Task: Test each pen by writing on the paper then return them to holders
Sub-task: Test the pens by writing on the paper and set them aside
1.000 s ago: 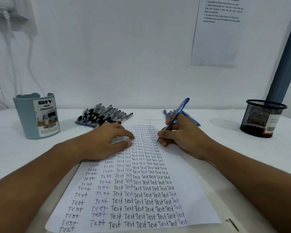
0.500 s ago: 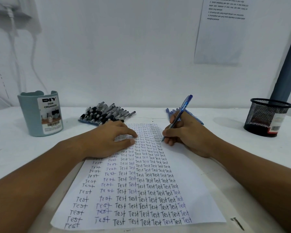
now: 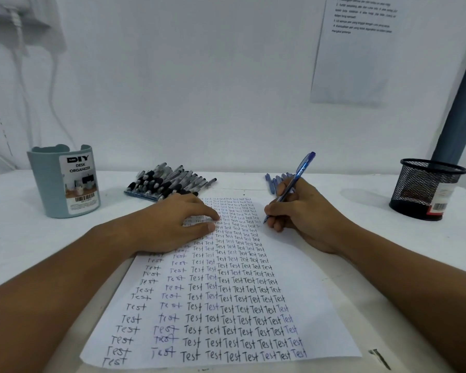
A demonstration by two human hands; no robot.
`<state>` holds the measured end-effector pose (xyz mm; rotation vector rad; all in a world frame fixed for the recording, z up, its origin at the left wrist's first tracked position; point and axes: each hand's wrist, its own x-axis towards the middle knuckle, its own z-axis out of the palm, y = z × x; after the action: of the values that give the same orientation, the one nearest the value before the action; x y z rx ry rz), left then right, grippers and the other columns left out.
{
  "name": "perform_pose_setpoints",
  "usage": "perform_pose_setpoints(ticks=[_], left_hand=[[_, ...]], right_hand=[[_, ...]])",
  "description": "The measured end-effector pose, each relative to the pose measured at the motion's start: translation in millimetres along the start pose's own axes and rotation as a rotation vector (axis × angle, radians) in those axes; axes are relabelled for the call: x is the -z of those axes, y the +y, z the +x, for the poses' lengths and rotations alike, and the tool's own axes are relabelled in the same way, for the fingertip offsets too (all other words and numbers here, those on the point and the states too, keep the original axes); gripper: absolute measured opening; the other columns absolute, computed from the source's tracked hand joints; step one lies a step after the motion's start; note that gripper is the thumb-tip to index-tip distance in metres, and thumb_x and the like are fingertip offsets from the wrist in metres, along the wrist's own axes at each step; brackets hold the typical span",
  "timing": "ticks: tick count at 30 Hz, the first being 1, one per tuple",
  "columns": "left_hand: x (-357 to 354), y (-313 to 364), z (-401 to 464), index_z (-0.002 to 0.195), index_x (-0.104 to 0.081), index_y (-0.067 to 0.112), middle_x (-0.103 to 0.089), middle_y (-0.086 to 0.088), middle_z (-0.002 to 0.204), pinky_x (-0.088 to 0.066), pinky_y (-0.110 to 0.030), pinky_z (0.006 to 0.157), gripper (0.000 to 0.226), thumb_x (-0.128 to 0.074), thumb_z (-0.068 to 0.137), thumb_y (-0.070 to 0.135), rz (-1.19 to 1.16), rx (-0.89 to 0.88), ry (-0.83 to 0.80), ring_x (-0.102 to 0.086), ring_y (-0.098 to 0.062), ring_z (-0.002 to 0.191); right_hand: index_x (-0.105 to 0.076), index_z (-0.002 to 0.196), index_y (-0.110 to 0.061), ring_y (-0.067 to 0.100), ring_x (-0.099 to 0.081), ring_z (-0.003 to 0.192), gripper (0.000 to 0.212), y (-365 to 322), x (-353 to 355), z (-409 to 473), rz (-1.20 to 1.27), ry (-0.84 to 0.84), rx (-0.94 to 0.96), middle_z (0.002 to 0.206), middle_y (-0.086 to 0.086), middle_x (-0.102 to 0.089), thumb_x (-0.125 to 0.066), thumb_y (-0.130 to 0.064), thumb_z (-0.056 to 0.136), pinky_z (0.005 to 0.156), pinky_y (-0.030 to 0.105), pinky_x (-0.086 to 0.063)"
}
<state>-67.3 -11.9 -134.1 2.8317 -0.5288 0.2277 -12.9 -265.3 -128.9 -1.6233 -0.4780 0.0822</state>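
**Blue pen at the paper's right edge on a white table**

A white table (image 3: 361, 189) runs up to a plain white wall, where a printed sheet (image 3: 353, 49) hangs at upper right; its text is too small to read. A blue-grey post (image 3: 460, 103) rises at the right and a white cable (image 3: 19, 36) hangs at the left.

The paper (image 3: 307, 292), filled with rows of "Test", lies at the table's near edge. The left hand (image 3: 170, 224) rests flat on its far left part, fingers straight. The right hand (image 3: 304, 214) pinches the blue pen (image 3: 293, 184), tip down at the paper's right edge.

Toward the far edge lie a heap of black pens (image 3: 170, 181) and some blue pens (image 3: 273, 181), mostly hidden behind the right hand. A teal desk organizer (image 3: 65, 181) stands at far left, a black mesh holder (image 3: 425, 187) at far right; their insides are out of sight.
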Motion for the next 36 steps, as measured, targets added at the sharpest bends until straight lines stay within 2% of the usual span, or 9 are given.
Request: perform_pose_setpoints(ticks=[8,11,14,16,19,22,25,30,36], left_hand=[[7,10,-5,0.121,-0.062,0.033,-0.057,0.021,0.118,-0.033,-0.007,0.087,0.031,-0.050,0.095,0.043,0.019,0.010,0.087,-0.049,0.008,0.104],[12,1,-8,0.101,-0.071,0.021,-0.066,0.008,0.097,-0.035,-0.008,0.064,0.016,-0.056,0.095,0.021,-0.044,0.175,0.390,-0.054,0.002,0.081],[19,-22,-16,0.085,-0.069,0.012,-0.067,-0.006,0.085,-0.033,-0.017,0.056,0.016,-0.055,0.091,0.011,0.020,0.409,0.611,-0.053,-0.012,0.070],[20,-39,-23,0.087,-0.069,0.011,-0.068,-0.008,0.088,-0.037,-0.023,0.063,0.013,-0.056,0.090,0.010,0.051,0.537,0.594,-0.054,-0.017,0.075],[15,-54,-25,0.084,-0.067,0.013,-0.069,-0.009,0.092,-0.041,-0.028,0.072,0.012,-0.056,0.089,0.010,0.040,0.604,0.508,-0.055,-0.019,0.081],[12,-56,-19,0.090,-0.071,0.015,-0.070,-0.006,0.097,-0.050,-0.034,0.078,0.013,-0.058,0.089,0.016,0.031,0.574,0.470,-0.060,-0.021,0.086],[12,-56,-17,0.108,-0.070,0.017,-0.064,-0.009,0.109,-0.049,-0.036,0.085,0.023,-0.058,0.089,0.020,0.051,0.588,0.433,-0.059,-0.026,0.094],[12,-61,-16,0.130,-0.058,0.030,-0.055,-0.014,0.120,-0.044,-0.040,0.097,0.039,-0.051,0.092,0.028,0.080,0.621,0.318,-0.052,-0.032,0.111],[10,-60,-15,0.118,-0.061,0.028,-0.048,-0.014,0.115,-0.040,-0.042,0.099,0.027,-0.052,0.093,0.026,0.069,0.636,0.339,-0.047,-0.033,0.113]], right_hand=[[-0.038,0.089,-0.012,0.029,-0.055,0.054,0.036,-3,-3,0,-0.012,-0.019,-0.031,0.068,0.019,-0.054,-0.058,0.018,0.083,0.047,0.029,-0.046],[-0.039,0.091,-0.012,0.026,-0.055,0.053,0.033,-2,-5,-1,-0.053,-0.008,-0.023,0.064,0.014,-0.055,-0.057,0.015,0.085,0.047,0.030,-0.044],[-0.038,0.092,-0.012,0.025,-0.052,0.051,0.029,-5,-6,0,0.050,0.068,-0.039,0.069,0.015,-0.054,-0.057,0.010,0.087,0.045,0.033,-0.038],[-0.043,0.089,-0.010,0.025,-0.054,0.053,0.015,-13,-8,3,0.047,0.111,-0.040,0.072,0.014,-0.058,-0.057,-0.010,0.095,0.048,0.033,-0.038],[-0.048,0.078,-0.011,0.026,-0.062,0.059,0.038,-28,-10,13,0.047,0.167,-0.056,0.069,0.012,-0.063,-0.040,-0.038,0.103,0.060,0.036,-0.051],[-0.050,0.077,-0.008,0.025,-0.065,0.057,0.038,-41,-18,26,0.114,0.149,-0.049,0.071,0.012,-0.060,-0.038,-0.029,0.105,0.057,0.034,-0.057],[-0.055,0.091,-0.005,0.017,-0.052,0.049,0.025,-44,-26,37,0.102,0.152,-0.043,0.074,0.011,-0.059,-0.042,-0.022,0.104,0.042,0.023,-0.043],[-0.052,0.103,-0.012,0.013,-0.038,0.046,0.026,-27,-39,42,0.141,0.233,-0.036,0.071,0.009,-0.057,-0.041,-0.035,0.104,0.038,0.021,-0.030],[-0.057,0.099,-0.007,0.012,-0.035,0.046,0.030,-23,-34,44,0.170,0.213,-0.073,0.067,0.007,-0.050,-0.043,-0.033,0.104,0.041,0.022,-0.025]])
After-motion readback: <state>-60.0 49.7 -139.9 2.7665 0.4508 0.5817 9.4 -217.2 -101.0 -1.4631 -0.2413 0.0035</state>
